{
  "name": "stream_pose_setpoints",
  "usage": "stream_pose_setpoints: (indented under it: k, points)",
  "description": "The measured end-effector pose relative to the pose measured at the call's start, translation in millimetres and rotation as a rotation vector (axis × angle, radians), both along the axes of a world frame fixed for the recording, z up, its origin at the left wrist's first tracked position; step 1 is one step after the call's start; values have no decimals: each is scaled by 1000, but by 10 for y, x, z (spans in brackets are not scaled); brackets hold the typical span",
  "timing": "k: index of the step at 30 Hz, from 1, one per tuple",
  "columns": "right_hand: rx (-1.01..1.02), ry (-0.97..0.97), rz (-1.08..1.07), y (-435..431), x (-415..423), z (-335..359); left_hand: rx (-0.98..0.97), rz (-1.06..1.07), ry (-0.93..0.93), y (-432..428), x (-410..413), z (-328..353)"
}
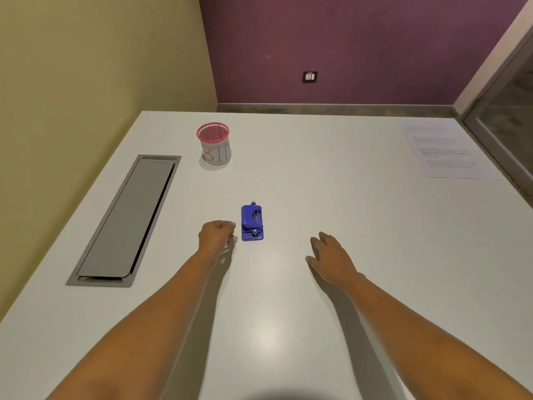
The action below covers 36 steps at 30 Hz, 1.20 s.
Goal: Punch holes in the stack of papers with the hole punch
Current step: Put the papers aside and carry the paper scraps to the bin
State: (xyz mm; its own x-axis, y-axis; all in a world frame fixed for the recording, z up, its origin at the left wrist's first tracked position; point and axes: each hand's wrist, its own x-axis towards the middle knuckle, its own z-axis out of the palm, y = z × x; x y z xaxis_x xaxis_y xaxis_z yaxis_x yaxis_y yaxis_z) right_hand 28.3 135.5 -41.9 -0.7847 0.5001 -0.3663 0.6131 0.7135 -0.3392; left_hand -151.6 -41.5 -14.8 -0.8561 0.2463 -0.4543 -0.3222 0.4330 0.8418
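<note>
Mid-table, blue hole punch point(252, 222) sits between my hands. My left hand point(217, 235), curled into an empty fist, lies just beside it; my right hand point(330, 258) rests open, apart. Papers point(448, 153) lie far right.

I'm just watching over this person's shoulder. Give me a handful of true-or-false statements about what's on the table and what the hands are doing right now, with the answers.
1. The blue hole punch sits on the white table with neither hand gripping it. True.
2. The left hand is spread flat with fingers stretched out. False: it is curled into a loose fist just left of the punch.
3. The papers lie under the hole punch. False: they lie at the far right corner of the table, well apart from it.
4. A pink-rimmed cup marked "BIN" stands upright beyond the punch. True.
5. The right hand holds a sheet of paper. False: it is open and empty, to the right of the punch.
</note>
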Motion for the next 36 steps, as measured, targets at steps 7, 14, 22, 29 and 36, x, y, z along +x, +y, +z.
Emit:
stream_pose_setpoints:
  k: [7, 14, 22, 29, 36]
  points:
    - [81, 91, 10, 110, -177, -204, 53, 10, -57, 300, -119, -50]
    - [199, 209, 45, 217, -215, -406, 62, 15, -82, 434, -221, -154]
    - [244, 225, 40, 223, -179, -473, 129, 50, -118, 432, -260, -164]
    - [258, 237, 39, 231, -173, -485, 106, 116, -134, 342, -281, -155]
    - [263, 250, 41, 237, -178, -505, 106, 134, -119, 204, -314, -152]
